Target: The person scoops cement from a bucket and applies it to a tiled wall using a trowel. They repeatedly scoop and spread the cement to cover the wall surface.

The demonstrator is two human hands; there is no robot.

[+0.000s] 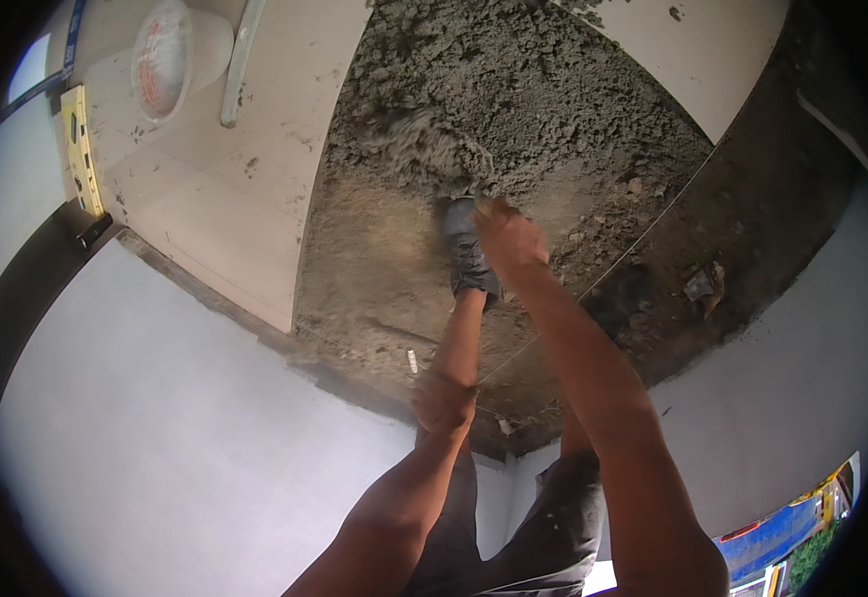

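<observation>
A trowel is in my right hand (510, 237), which is closed around its handle. The blurred trowel blade (434, 154) lies over the dark grey wet mortar (543, 90), with some mortar on or around it. Just beside the right hand is my dark shoe (469, 254), planted on the dusty ground where the mortar ends. My left hand (444, 400) rests against my bent leg with its fingers curled in, and nothing shows in it.
Large beige tiles (225, 199) border the mortar. On them sit a whitish bucket (163, 60), a long pale bar (243, 65) and a yellow spirit level (83, 154). A thin string (643, 239) crosses the ground. White walls (185, 398) meet behind my legs. A crumpled wrapper (702, 287) lies right.
</observation>
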